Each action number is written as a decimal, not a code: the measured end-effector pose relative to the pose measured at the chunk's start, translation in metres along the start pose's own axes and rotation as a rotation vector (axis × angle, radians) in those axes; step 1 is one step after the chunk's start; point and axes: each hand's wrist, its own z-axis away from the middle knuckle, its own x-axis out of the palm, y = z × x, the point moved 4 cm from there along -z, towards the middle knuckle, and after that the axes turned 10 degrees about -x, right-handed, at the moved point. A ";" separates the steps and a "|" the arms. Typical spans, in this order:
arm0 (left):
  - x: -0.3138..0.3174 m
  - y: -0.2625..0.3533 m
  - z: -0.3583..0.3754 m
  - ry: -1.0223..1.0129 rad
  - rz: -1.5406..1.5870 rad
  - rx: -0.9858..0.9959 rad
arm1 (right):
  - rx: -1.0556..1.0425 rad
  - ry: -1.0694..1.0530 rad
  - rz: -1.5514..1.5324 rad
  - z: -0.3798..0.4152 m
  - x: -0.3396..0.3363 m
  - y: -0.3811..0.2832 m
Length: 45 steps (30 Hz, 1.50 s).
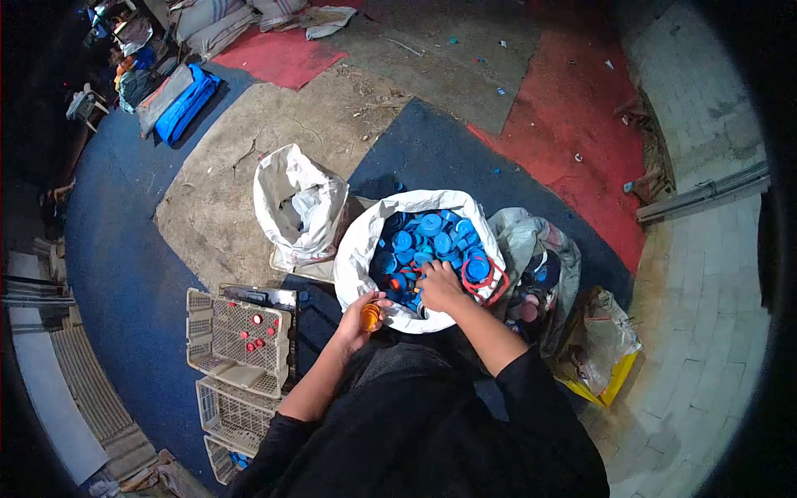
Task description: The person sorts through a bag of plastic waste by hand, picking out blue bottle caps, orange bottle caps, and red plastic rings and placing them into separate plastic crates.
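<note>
An orange bottle cap [370,316] is held in the left hand [359,319], the fingers curled around it and closed on it, at the near rim of a white sack [355,253] at about 7 o'clock on its mouth. The sack is filled with blue bottle caps [427,236], with a few red ones mixed in. The right hand [440,285] is laid palm-down on the heap at about 6 o'clock of the sack's opening, fingers spread loosely among the caps; whether anything is pinched beneath it cannot be told. The heap lies directly ahead of the right hand, toward 12 o'clock, so that hand is the nearer of the two to the loose caps, while the left is kept just outside the pile. A perforated plastic crate [239,336] holding a few red caps is seen at 9 o'clock from the left hand, near but not touching it, with further crates stacked below. A second, nearly empty white bag [295,207] stands at 11 o'clock of the sack, and a crumpled bag of mixed caps [540,266] at 3 o'clock.
</note>
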 end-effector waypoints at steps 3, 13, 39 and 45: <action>0.001 0.000 0.001 0.008 0.012 -0.006 | 0.081 0.060 -0.012 -0.007 0.003 -0.001; -0.001 -0.002 -0.006 -0.037 0.033 -0.016 | 0.118 -0.072 0.092 -0.020 0.009 -0.002; 0.003 -0.003 0.003 0.002 -0.056 0.057 | 0.249 0.526 -0.602 -0.016 -0.008 -0.034; 0.006 0.001 0.007 0.028 -0.073 0.073 | 0.273 0.395 -0.574 -0.035 -0.003 -0.037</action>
